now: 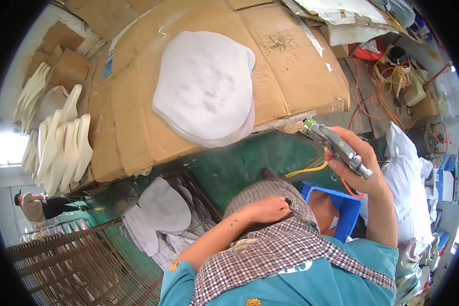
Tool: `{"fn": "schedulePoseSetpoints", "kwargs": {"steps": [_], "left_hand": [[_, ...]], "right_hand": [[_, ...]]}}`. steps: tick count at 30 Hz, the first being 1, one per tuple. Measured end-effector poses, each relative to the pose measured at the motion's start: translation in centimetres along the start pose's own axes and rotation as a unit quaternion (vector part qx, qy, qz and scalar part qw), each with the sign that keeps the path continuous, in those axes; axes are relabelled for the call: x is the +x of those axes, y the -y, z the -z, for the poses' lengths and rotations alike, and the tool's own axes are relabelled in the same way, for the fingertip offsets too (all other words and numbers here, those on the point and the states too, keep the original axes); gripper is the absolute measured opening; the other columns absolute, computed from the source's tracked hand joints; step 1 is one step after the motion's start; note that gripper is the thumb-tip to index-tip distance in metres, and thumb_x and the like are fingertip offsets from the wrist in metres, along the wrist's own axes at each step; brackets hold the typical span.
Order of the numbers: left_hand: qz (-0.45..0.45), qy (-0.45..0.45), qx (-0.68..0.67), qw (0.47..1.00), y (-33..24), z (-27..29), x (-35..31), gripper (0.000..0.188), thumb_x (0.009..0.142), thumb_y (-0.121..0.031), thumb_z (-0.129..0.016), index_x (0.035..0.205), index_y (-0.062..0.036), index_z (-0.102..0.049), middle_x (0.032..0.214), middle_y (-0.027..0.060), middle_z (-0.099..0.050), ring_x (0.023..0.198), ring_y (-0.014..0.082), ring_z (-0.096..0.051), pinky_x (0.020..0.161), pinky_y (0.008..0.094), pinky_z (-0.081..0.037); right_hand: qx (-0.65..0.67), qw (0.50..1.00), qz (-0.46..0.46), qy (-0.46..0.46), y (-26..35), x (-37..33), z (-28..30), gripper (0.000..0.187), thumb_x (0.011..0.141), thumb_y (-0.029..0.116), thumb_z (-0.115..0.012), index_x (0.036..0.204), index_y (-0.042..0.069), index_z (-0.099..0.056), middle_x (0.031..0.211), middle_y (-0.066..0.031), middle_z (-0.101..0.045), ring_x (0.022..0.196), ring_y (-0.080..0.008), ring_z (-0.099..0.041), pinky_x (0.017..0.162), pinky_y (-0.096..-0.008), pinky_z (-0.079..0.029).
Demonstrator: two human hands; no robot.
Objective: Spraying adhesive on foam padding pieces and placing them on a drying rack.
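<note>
My right hand [359,155] is wrapped round a metal spray gun [336,145] with a green ring at its front end, raised beside the table's near right corner. The gun points up and left. A stack of pale, rounded flat sheets [206,86] lies on the cardboard-covered table [296,66]; the top sheet has grey smudges. My left hand [273,209] is closed in front of my checked apron [270,255]. A bit of something dark shows at its fingers, too small to make out.
Left of the table stand several cream curved foam pieces [66,148]. More pale sheets [160,211] lie on a wire rack [97,265] at lower left. A blue crate [349,219], a yellow hose [306,170] and white sacks [405,188] are at right. Another person [35,206] stands far left.
</note>
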State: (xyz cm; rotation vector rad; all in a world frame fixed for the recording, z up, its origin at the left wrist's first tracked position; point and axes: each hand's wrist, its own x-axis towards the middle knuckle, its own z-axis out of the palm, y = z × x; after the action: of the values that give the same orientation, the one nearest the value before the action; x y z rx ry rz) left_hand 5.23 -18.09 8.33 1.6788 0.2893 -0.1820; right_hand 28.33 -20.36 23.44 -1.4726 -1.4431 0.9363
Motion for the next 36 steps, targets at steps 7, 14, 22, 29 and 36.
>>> {"fn": "schedulePoseSetpoints", "kwargs": {"steps": [7,14,22,29,36], "left_hand": [[0.146,-0.022,0.367,0.918,2.4,-1.6,-0.3,0.032,0.079,-0.024,-0.043,0.085,-0.0001,-0.064,0.092,0.0178,-0.062,0.088,0.0330,-0.058,0.080,0.0402,-0.044],[0.228,-0.040,0.196,0.953,-1.4,2.2,-3.5,0.027,0.076,-0.010,-0.044,0.094,-0.0010,-0.062,0.093,0.0211,-0.061,0.087,0.0359,-0.058,0.078,0.0398,-0.046],[0.166,-0.453,0.041,0.875,2.5,5.9,-10.5,0.024,0.081,-0.012,-0.051,0.101,-0.0009,-0.059,0.089,0.0118,-0.065,0.080,0.0189,-0.062,0.072,0.0285,-0.047],[0.168,-0.507,-0.017,0.846,8.5,6.6,-10.2,0.026,0.079,-0.014,-0.057,0.101,-0.0007,-0.059,0.083,0.0076,-0.063,0.075,0.0141,-0.058,0.070,0.0269,-0.046],[0.189,-0.586,-0.047,0.787,11.2,10.6,-9.0,0.029,0.074,-0.017,-0.056,0.099,-0.0026,-0.061,0.085,0.0128,-0.064,0.081,0.0245,-0.061,0.075,0.0323,-0.047]], "right_hand": [[-0.003,0.999,0.023,0.040,1.9,1.0,-0.1,0.047,0.072,-0.003,-0.058,0.118,0.003,-0.048,0.079,-0.0027,-0.056,0.071,-0.0082,-0.052,0.065,-0.0223,-0.043],[-0.003,0.998,0.011,0.067,2.7,1.0,0.5,0.045,0.073,-0.001,-0.060,0.116,-0.001,-0.048,0.081,-0.0037,-0.057,0.073,-0.0084,-0.053,0.067,-0.0220,-0.044],[0.015,0.999,-0.040,0.010,2.8,0.0,3.4,0.045,0.071,0.001,-0.063,0.113,-0.003,-0.050,0.083,-0.0024,-0.057,0.074,-0.0081,-0.053,0.068,-0.0231,-0.044],[0.125,0.991,-0.001,0.049,3.6,1.1,0.3,0.047,0.072,0.000,-0.063,0.116,-0.006,-0.047,0.082,-0.0052,-0.060,0.074,-0.0108,-0.057,0.067,-0.0243,-0.046],[0.067,0.996,0.003,-0.056,3.5,1.3,2.1,0.046,0.076,0.004,-0.061,0.118,-0.006,-0.045,0.081,-0.0036,-0.056,0.070,-0.0111,-0.055,0.063,-0.0243,-0.048]]}}
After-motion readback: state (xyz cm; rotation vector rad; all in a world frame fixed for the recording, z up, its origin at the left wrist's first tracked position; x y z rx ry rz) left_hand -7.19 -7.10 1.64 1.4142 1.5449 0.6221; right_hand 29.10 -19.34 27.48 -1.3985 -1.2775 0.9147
